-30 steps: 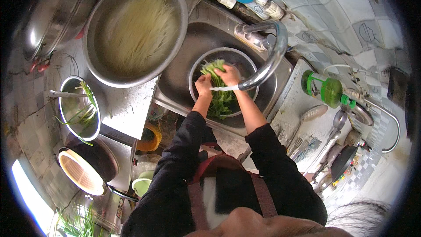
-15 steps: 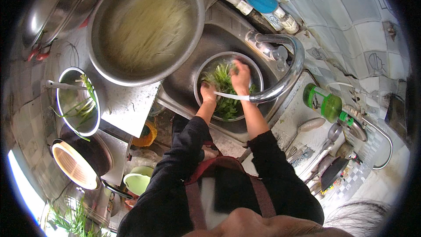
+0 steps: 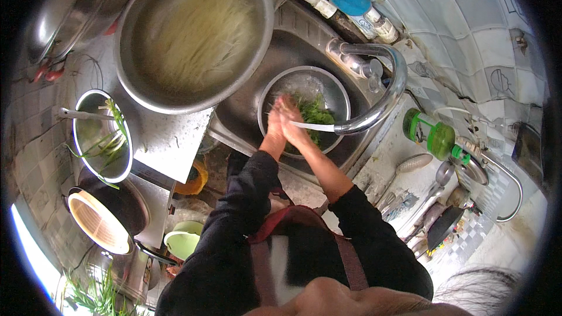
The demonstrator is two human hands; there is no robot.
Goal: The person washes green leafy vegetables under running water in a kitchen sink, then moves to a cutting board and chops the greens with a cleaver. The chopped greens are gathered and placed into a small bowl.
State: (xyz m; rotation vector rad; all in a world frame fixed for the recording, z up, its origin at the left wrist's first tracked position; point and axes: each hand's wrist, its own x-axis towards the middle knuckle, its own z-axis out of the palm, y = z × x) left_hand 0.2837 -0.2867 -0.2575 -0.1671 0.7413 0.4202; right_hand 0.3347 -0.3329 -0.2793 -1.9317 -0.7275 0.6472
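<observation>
1. Nearest the person, two dark sleeves rise from the lower edge and meet above the sink (image 3: 246,105); a red-strapped apron lies between them.
2. The left hand (image 3: 274,124) and right hand (image 3: 291,122) are pressed together, palm against palm, over the small steel bowl (image 3: 333,90). Whether any leaves are caught between them cannot be told.
3. The bowl stands inside the sink, directly under the hands, and fills much of the basin, so little open room remains between its rim and the sink walls. It holds wet leafy greens (image 3: 313,114), which lie just right of and under the hands.
4. A thin stream of water (image 3: 313,126) runs from the curved tap (image 3: 383,102) to the right hand. The tap arches over the bowl's right rim, closing that side in.
5. Left of the hands, the wet tabletop (image 3: 172,140) ends at the sink's raised edge. A saucepan (image 3: 88,134) with a few green stems sits well to the left, and a dark pot with a pale rim (image 3: 96,222) is nearer the person.
6. Beyond the hands to the upper left, a large steel basin (image 3: 132,82) holding pale noodles in water overhangs the sink's corner.
7. Right of the hands, a green bottle (image 3: 430,134) and some utensils lie on the tabletop.
</observation>
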